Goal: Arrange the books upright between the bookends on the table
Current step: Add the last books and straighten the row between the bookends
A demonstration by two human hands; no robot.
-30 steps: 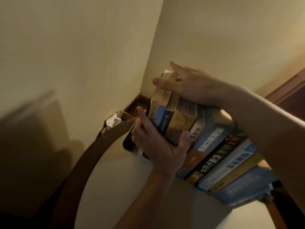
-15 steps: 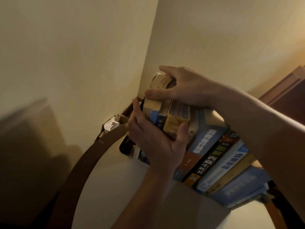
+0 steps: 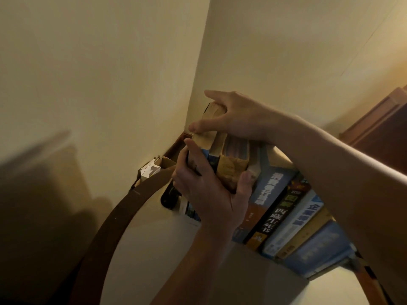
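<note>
- The left hand [image 3: 211, 194] is wrapping around the end books [image 3: 229, 170], a few worn paperbacks with yellowed page edges at the left end of the row. Its fingers are curling over the outer cover and its thumb is pressing on a tan spine.
- The right hand [image 3: 240, 115] is clasping the same books from above. The thumb is lying along their near top edge and the other fingers are reaching over the far side, pinching the paper block between them.
- These books are standing with the row of glossy-spined paperback books [image 3: 293, 219], blue, black, white and yellow, packed cover to cover on the round white table [image 3: 154, 249] with its curved dark-brown wooden rim [image 3: 114, 223].
- A black bookend [image 3: 168, 198] is showing just beside the left hand, partly hidden.
- A small white folded cardboard box [image 3: 150, 170] is sitting beyond the rim, near the smooth cream wall [image 3: 110, 73].
</note>
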